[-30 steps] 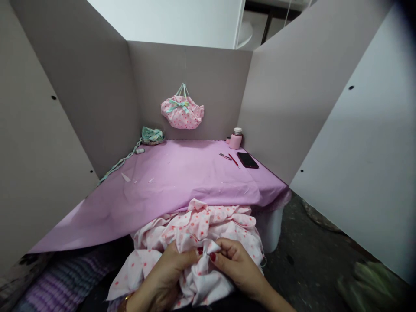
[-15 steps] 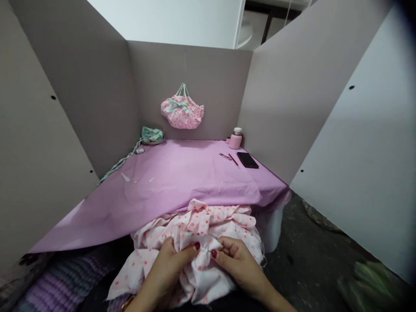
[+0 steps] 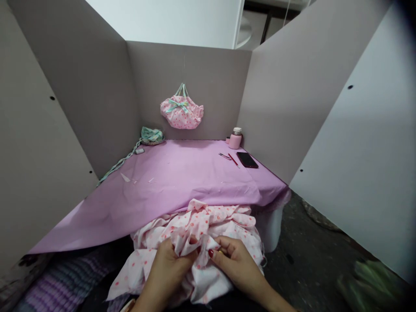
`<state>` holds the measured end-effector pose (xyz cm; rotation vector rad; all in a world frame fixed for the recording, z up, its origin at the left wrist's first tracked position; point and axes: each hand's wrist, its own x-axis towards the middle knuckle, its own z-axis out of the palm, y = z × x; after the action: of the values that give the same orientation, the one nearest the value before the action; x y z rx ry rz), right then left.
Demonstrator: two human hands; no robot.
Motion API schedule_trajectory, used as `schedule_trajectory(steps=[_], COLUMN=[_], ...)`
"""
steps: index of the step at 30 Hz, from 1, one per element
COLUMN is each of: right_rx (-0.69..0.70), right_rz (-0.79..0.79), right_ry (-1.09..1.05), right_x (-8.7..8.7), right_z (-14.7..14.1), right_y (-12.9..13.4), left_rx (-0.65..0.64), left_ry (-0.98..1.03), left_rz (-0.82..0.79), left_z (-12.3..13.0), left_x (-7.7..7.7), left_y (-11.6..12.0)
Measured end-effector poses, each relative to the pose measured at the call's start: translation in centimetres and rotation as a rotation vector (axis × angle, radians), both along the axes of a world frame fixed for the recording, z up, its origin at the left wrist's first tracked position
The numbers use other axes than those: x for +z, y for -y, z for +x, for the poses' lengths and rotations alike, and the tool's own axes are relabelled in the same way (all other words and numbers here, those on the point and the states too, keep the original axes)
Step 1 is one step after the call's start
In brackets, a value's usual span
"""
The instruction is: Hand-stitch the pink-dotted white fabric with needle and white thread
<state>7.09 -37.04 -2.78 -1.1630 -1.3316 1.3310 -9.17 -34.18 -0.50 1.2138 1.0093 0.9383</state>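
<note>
A heap of white-and-pink fabric with red dots (image 3: pixel 214 225) lies bunched at the table's front edge and over my lap. My left hand (image 3: pixel 172 264) grips a gathered fold of it, the thumb tucked partly behind the cloth. Close by on the right, my right hand (image 3: pixel 232 258) pinches the same fabric between thumb and bent fingers; a yellowish ring-like glint shows at its fingers. Whether a needle or other small item is in the fingers cannot be made out. Loose threads trail at the fabric's right edge.
The table has a pink-purple cloth (image 3: pixel 182 173). A dotted pouch-like item with a green bow (image 3: pixel 182 113) hangs at the back panel. A pink bottle (image 3: pixel 235 139), a phone (image 3: pixel 247 160), a red pen-like stick (image 3: pixel 234 160) and small snips (image 3: pixel 224 156) lie right; green fabric (image 3: pixel 152 135) left.
My left thumb has moved in behind the fabric, and the fold between my hands now stands up and opens into a loop. My right hand has shifted slightly left.
</note>
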Motion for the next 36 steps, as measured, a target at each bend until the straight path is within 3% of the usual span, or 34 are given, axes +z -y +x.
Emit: schedule_trajectory(steps=[3,5,9,14,26,36], right_rx=[-0.023,-0.028,-0.037,-0.027,-0.006,0.041], right_rz=[0.053,0.077,0.092,0.05,0.001,0.001], right_ry=[0.091,0.125,0.113,0.048,-0.126,-0.21], right_x=[-0.2,-0.2,0.0,0.2,-0.1,-0.2], right_z=[-0.2,-0.3,-0.4,-0.2,-0.2,-0.1], right_y=[-0.1,-0.2,-0.1,0.1,-0.1,0.0], left_rx=[-0.06,-0.055,-0.015,-0.048,-0.067,-0.082], left_ry=[-0.101,-0.092,0.082,0.369,0.482,0.54], left_rz=[0.123,0.119,-0.047,-0.295,-0.415,-0.518], left_z=[-0.2,-0.2,0.1,0.6,0.7,0.6], left_x=[0.1,-0.2,-0.9,-0.6,0.4,-0.1], left_y=[0.1,0.1,-0.1,0.1,0.4,0.3])
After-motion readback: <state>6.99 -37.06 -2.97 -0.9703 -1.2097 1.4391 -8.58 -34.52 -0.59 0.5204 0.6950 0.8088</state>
